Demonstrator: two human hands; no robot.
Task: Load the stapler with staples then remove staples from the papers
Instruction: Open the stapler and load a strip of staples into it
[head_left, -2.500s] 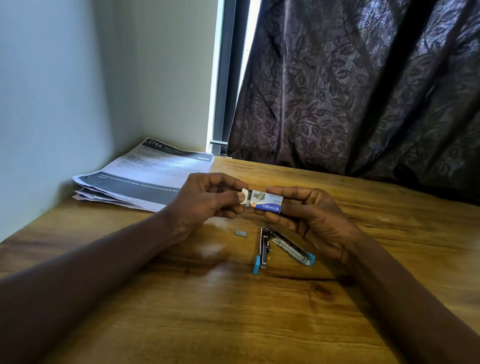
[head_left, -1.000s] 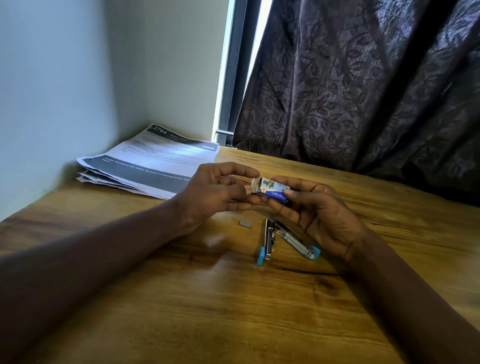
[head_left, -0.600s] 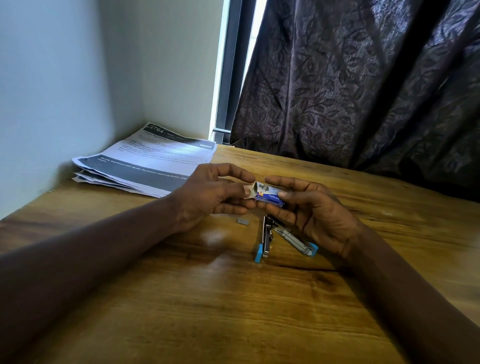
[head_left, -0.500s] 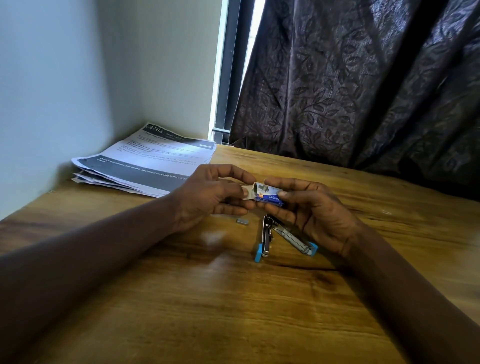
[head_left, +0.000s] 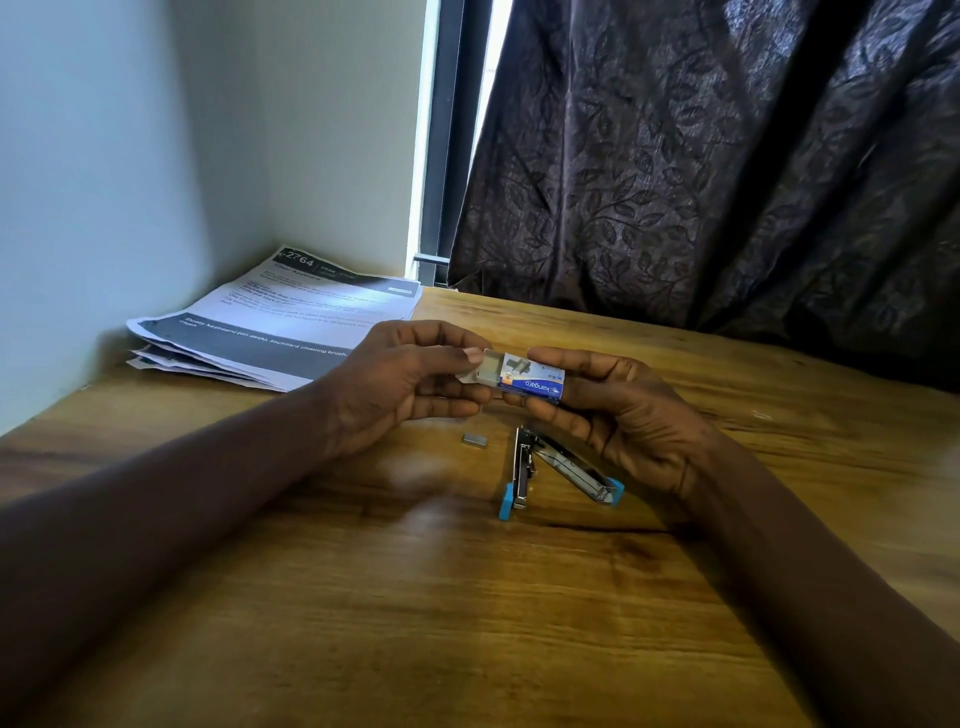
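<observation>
Staple box (head_left: 531, 377) sits between left fingers (head_left: 467, 356), right fingers (head_left: 571, 359).

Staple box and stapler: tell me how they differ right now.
The staple box is held above the table by the left hand and right hand; the stapler lies on it. The staple box is printed card; the stapler is metal with blue ends. Both are open.
</observation>
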